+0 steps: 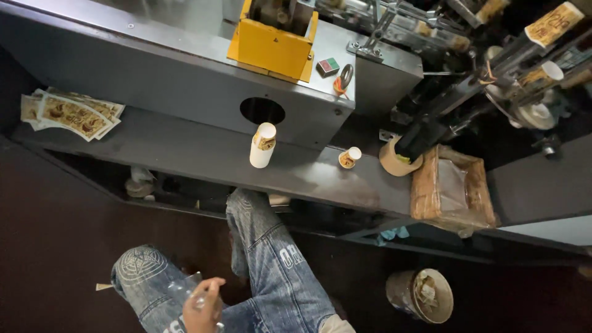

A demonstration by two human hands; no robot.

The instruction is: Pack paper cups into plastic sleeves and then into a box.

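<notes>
— What does the head view give you?

— From my remote seat: a hand low in the frame, over jeans-clad knees, fingers curled together around a clear plastic bottle held above the lap. I cannot tell whether it is the left or the right hand; the other one is out of view.

— And around it?

— A grey machine housing with a round opening runs across the top. On the dark shelf in front of it stands a stack of printed paper cups, a single small cup beside it, and a fan of flat printed cup blanks at the far left. A roll of tape and a cardboard box sit to the right — a rusty can on the floor below
</notes>
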